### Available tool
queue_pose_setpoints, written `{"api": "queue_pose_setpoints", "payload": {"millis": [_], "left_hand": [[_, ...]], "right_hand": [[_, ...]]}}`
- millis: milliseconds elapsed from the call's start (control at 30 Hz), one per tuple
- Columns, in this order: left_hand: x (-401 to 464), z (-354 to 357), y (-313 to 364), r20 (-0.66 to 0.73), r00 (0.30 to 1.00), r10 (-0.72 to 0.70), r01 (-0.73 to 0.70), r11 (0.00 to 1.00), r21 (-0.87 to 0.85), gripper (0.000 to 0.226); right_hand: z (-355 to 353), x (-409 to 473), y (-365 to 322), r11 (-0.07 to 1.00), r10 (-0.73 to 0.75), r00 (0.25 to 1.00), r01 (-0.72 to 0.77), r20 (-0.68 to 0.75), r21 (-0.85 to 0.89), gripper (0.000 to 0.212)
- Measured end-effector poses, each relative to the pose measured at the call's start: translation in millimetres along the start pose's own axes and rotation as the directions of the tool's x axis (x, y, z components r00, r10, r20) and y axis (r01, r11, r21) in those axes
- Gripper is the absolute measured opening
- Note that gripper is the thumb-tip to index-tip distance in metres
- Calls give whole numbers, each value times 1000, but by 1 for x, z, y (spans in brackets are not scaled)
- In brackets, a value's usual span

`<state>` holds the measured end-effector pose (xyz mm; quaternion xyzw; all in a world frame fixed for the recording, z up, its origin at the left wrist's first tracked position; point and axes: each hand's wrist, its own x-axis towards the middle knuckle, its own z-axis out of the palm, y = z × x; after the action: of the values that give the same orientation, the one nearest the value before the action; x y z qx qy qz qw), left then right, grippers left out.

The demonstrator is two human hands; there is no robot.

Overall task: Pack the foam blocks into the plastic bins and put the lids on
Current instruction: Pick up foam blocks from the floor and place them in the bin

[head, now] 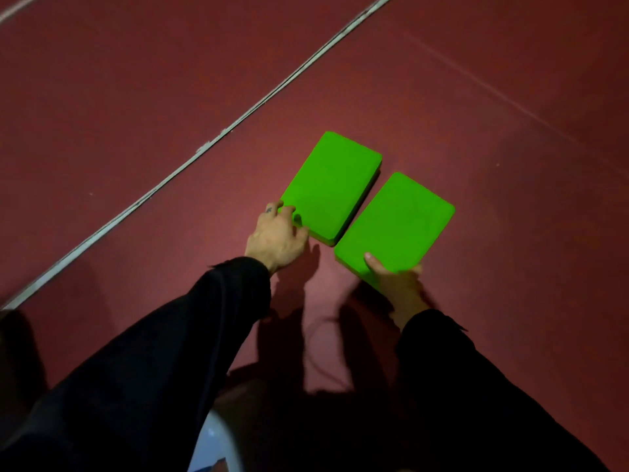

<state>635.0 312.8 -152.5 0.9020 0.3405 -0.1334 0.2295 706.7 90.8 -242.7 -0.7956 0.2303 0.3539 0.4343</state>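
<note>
Two green foam blocks lie flat, side by side and nearly touching at their near corners, on a dark red floor [476, 97]. The left block [332, 187] has the left hand [277, 236] at its near corner, fingers curled onto the edge and gripping it. The right block [396, 229] is held at its near end by the right hand [396, 279], thumb pressed on the top face. Both arms wear black sleeves [177, 352]. A white line [218, 136] crosses the floor diagonally, well left of the blocks.
</note>
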Motion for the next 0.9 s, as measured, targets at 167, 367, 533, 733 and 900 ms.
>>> {"api": "queue_pose_setpoints", "payload": {"millis": [167,367,533,733,900], "left_hand": [[32,14,-16,56,985,-162,169,975,-142,89],[50,26,-6,21,939,-344,337,904,-264,98],[32,26,-16,-7,933,-360,308,809,-500,82],[-23,5,-19,-172,942,-288,169,851,-497,71],[-100,-16,-30,-282,924,-259,84,856,-510,68]], "right_hand": [[8,7,5,990,39,999,-41,-15,-133,135],[15,20,7,997,17,999,-20,-42,-79,130],[15,11,2,999,10,996,-13,-84,-30,128],[22,-21,11,935,-170,958,231,-232,268,108],[15,-74,33,897,-168,963,237,-209,372,109]]}}
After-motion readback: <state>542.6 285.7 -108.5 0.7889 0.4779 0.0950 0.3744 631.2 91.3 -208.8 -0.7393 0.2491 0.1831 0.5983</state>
